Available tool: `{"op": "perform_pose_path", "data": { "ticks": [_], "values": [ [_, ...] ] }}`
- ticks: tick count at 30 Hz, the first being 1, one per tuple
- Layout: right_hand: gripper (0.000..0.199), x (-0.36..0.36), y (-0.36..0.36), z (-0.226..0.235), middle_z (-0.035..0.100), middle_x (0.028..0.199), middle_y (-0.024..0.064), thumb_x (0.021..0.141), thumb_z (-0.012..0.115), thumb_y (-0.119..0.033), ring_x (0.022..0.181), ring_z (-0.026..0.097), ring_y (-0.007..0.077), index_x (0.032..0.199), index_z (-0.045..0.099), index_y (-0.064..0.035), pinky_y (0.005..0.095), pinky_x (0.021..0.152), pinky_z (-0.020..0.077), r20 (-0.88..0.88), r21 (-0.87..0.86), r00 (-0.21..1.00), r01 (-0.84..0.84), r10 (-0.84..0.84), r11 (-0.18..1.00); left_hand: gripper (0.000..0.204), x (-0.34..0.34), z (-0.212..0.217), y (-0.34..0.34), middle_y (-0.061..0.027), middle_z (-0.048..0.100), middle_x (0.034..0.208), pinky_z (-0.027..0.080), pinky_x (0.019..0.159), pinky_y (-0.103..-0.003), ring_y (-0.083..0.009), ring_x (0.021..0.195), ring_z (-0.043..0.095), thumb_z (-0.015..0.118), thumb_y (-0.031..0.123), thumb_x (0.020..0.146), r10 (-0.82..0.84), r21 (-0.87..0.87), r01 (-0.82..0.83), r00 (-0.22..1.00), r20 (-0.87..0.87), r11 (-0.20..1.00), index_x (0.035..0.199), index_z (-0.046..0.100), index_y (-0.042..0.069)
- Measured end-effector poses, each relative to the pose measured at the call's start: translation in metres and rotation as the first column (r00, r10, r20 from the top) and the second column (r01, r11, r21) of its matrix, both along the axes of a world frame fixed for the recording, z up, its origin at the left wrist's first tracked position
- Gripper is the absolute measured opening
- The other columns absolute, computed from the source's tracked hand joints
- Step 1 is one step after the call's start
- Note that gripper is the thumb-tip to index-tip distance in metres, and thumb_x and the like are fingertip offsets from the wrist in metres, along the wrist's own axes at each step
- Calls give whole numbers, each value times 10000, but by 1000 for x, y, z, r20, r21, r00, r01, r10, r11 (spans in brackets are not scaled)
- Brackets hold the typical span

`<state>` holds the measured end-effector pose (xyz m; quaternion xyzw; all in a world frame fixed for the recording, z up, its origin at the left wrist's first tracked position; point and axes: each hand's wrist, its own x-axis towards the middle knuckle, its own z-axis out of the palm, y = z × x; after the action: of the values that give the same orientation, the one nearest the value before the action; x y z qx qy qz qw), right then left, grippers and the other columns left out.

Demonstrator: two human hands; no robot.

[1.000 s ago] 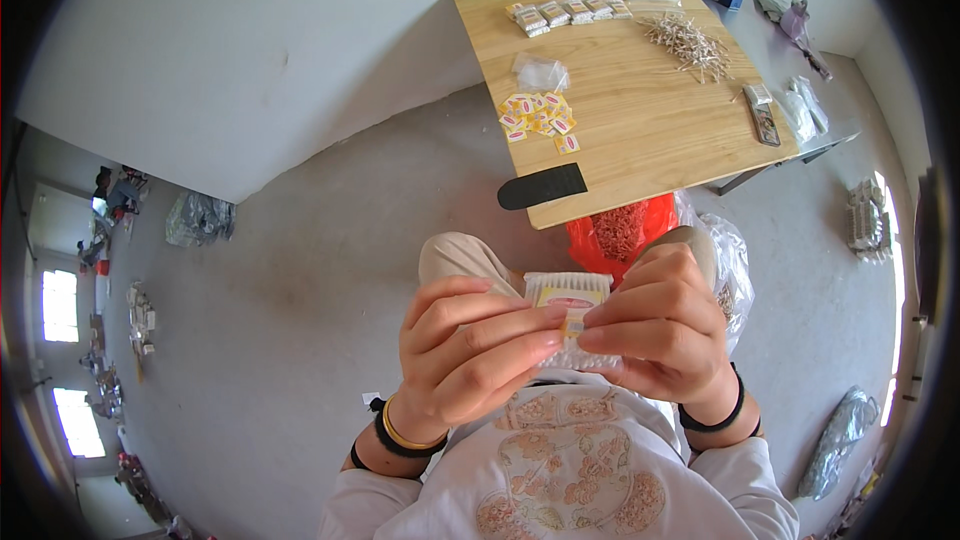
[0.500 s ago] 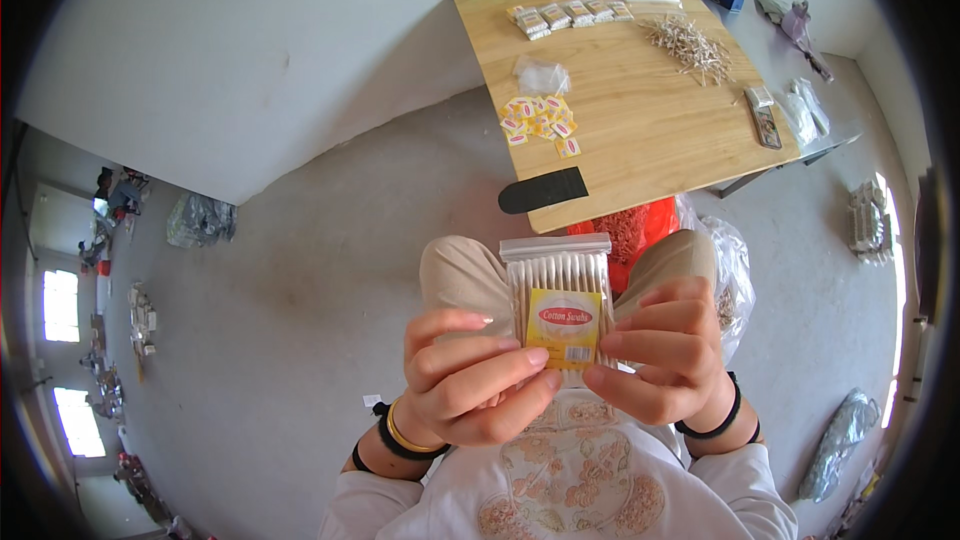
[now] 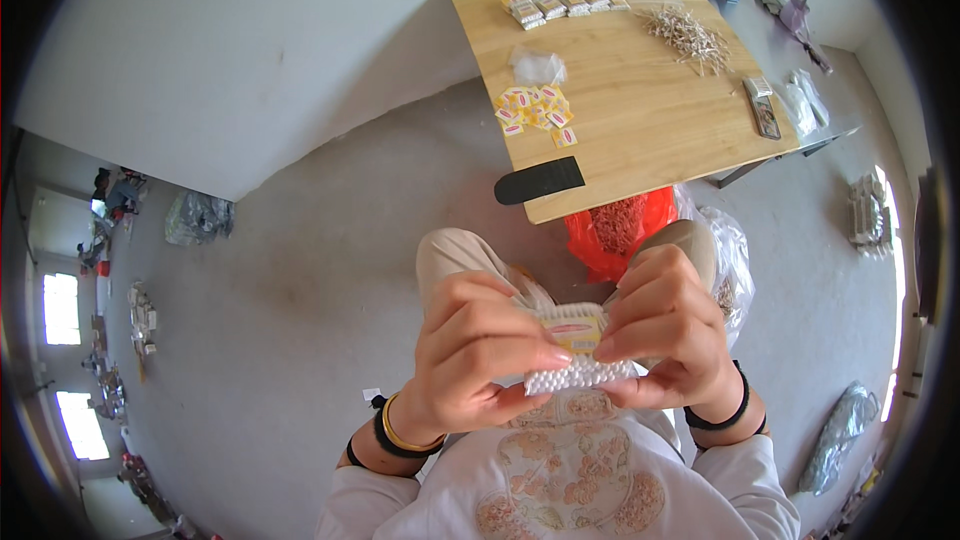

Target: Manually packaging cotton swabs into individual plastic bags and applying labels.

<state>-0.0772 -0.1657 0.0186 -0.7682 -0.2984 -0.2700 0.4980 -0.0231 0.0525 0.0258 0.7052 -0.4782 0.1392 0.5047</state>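
Item: small clear packet of cotton swabs (image 3: pixel 580 355) with a yellow label, which we hold above our lap, left hand (image 3: pixel 470 355) and right hand (image 3: pixel 665 340) each pinching one end, apparently to steady its label side upward.

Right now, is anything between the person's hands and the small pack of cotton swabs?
Nothing visible. The left hand and the right hand both grip the cotton swab pack directly, fingers on its two sides, above the lap. The wooden table lies farther ahead.
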Motion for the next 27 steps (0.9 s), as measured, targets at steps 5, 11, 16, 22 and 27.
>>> {"op": "perform_pose_path", "data": {
  "ticks": [5, 11, 16, 22, 27],
  "values": [
    [287, 2, -1, -1, 608, 898, 41, 748, 837, -190, 830, 559, 247, 974, 696, -82, 366, 737, 464, -107, 89, 990, -84, 94, 992, 400, 4, 0, -2, -5, 662, 914, 510, 800, -374, -212, 872, 589, 852, 74, 619, -80, -12, 79, 983, -164, 997, 993, 713, 102],
    [282, 2, 1, 2, 607, 896, 45, 745, 828, -164, 835, 564, 248, 974, 688, -81, 354, 749, 455, -175, 117, 979, -85, 105, 989, 392, 4, 0, -4, -28, 693, 971, 514, 826, -376, -235, 902, 608, 837, 70, 625, -80, -4, 80, 982, -170, 997, 991, 698, 84],
    [281, 6, -7, 27, 619, 892, 51, 691, 821, -110, 833, 576, 239, 937, 687, -84, 353, 768, 437, -286, -13, 953, -107, 99, 994, 398, 4, 2, -2, -27, 718, 981, 515, 852, -389, -224, 894, 660, 824, 44, 618, -52, 27, 57, 986, -158, 998, 990, 687, 91],
    [269, 8, -3, 37, 642, 854, 15, 647, 801, -54, 824, 610, 224, 886, 685, -92, 369, 785, 477, -71, -316, 988, 108, -137, 943, 346, 5, 7, -3, -18, 729, 922, 491, 888, -428, -192, 901, 690, 825, 72, 626, 87, 178, -96, 995, 56, 979, 938, 678, 90],
    [278, 6, -1, 41, 648, 854, 25, 636, 804, -74, 816, 626, 222, 882, 674, -68, 370, 777, 504, -14, -395, 987, 143, -162, 907, 392, 4, 2, -5, -55, 722, 944, 547, 741, -358, -233, 847, 700, 826, 30, 585, 98, 146, -109, 992, 82, 983, 944, 671, 57]
  ]
}}
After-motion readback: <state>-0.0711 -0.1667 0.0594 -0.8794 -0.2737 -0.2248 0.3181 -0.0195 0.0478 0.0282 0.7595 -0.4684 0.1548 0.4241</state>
